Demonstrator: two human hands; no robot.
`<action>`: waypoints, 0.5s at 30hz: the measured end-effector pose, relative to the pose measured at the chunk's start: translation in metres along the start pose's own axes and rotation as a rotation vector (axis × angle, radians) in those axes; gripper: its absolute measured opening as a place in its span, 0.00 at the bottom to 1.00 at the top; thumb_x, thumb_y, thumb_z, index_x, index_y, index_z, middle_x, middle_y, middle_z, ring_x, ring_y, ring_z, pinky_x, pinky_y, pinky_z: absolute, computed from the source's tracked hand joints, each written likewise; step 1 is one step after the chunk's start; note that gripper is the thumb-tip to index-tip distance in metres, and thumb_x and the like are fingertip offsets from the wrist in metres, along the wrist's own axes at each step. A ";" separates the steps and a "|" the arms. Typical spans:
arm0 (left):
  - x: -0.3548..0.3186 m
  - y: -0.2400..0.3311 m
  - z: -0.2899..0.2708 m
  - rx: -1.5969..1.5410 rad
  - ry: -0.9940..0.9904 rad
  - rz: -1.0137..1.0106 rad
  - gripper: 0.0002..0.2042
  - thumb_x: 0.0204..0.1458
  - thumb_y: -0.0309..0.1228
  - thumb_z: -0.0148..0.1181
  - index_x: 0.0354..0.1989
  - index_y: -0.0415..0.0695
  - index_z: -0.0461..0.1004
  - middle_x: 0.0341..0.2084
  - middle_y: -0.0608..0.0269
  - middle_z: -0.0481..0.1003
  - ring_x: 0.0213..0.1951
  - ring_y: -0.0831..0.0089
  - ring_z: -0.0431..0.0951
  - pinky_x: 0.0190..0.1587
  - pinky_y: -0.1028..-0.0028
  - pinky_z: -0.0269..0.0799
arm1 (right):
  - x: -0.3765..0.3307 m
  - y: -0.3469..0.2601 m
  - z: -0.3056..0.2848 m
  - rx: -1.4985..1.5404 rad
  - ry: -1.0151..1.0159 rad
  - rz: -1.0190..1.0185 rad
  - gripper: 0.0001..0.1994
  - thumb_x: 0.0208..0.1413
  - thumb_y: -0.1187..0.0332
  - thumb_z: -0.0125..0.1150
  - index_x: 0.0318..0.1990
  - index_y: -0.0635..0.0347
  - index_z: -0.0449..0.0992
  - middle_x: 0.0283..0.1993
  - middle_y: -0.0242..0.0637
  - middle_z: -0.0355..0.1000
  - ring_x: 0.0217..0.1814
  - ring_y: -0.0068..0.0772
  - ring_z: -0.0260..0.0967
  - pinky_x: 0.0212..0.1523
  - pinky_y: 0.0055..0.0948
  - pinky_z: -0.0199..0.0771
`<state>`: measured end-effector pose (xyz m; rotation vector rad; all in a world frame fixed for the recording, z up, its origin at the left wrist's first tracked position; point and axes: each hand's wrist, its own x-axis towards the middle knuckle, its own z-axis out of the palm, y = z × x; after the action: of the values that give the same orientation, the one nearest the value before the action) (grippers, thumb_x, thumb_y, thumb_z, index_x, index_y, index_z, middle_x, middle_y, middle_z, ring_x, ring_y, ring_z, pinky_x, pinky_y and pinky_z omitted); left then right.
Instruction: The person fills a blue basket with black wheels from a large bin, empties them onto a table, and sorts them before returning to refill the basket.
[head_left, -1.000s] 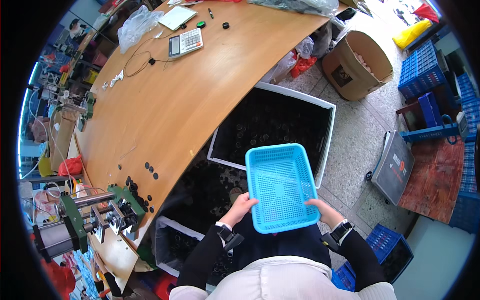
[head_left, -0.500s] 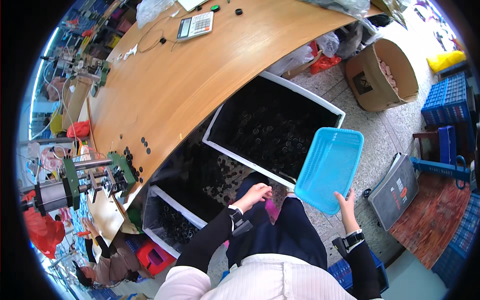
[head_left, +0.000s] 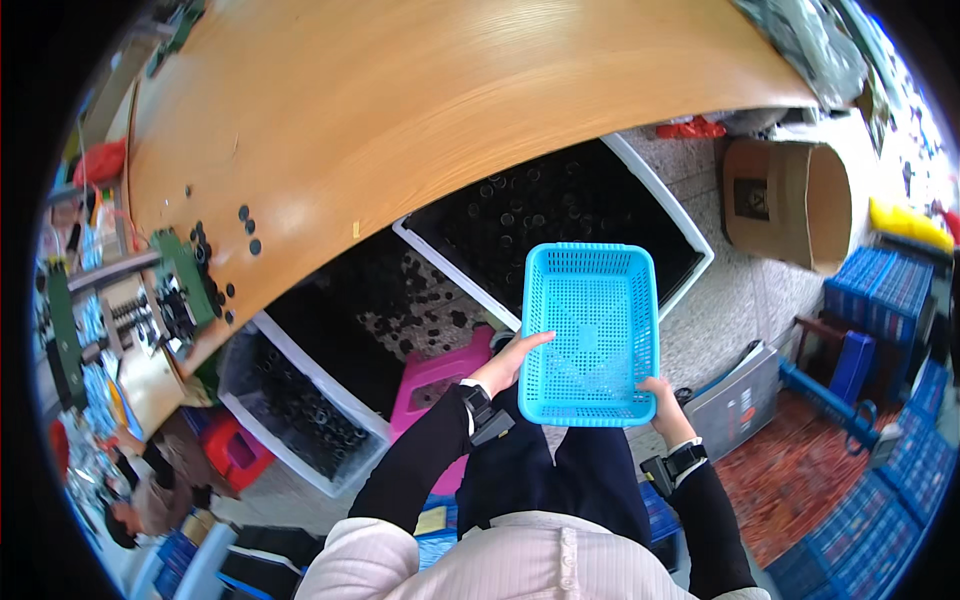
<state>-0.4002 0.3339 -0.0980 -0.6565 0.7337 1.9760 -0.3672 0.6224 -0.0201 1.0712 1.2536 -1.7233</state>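
A light-blue plastic basket (head_left: 588,338) with a perforated base is held level in front of my body, and nothing lies in it. My left hand (head_left: 512,362) grips its left wall, thumb over the rim. On the lower right corner my right hand (head_left: 661,402) is closed, thumb inside and fingers hidden beneath. Beyond the basket stands a large white-rimmed bin (head_left: 655,185) of small black round caps. A second white-edged bin (head_left: 335,395) at the lower left holds more of these black pieces.
A wooden table (head_left: 400,100) curves across the far side, with several black caps (head_left: 250,228) near a green-framed metal machine (head_left: 185,280). A pink stool (head_left: 440,375) stands left of my legs. To the right are a cardboard box (head_left: 790,200), a grey case (head_left: 735,400) and blue crates (head_left: 870,290).
My left hand has come over to the basket and taken hold of its left side. The basket has moved left in front of me and straightened. The view has shifted.
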 end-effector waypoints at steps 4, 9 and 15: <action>0.004 -0.002 0.011 0.011 0.361 -0.092 0.24 0.50 0.42 0.57 0.50 0.41 0.64 0.43 0.61 0.69 0.43 0.73 0.71 0.44 0.72 0.69 | 0.025 -0.025 -0.007 -0.263 0.120 -0.169 0.33 0.43 0.69 0.54 0.60 0.64 0.54 0.53 0.43 0.63 0.53 0.37 0.63 0.53 0.32 0.64; 0.092 -0.057 -0.044 0.225 0.552 0.100 0.12 0.49 0.41 0.55 0.33 0.44 0.70 0.26 0.68 0.69 0.28 0.76 0.69 0.25 0.75 0.61 | 0.095 -0.055 -0.027 -1.058 0.414 -0.795 0.44 0.41 0.60 0.66 0.64 0.65 0.46 0.56 0.54 0.57 0.57 0.51 0.57 0.57 0.42 0.57; 0.233 -0.053 -0.092 -0.041 0.973 0.317 0.21 0.45 0.44 0.55 0.42 0.40 0.68 0.29 0.62 0.67 0.30 0.72 0.66 0.28 0.71 0.61 | 0.207 -0.089 0.025 -1.640 0.566 -1.105 0.48 0.38 0.48 0.68 0.64 0.58 0.48 0.54 0.56 0.56 0.54 0.55 0.57 0.52 0.47 0.57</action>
<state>-0.4454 0.4214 -0.3345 -1.6503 1.4342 1.8826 -0.5315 0.6022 -0.1756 -0.3141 3.0110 -0.2569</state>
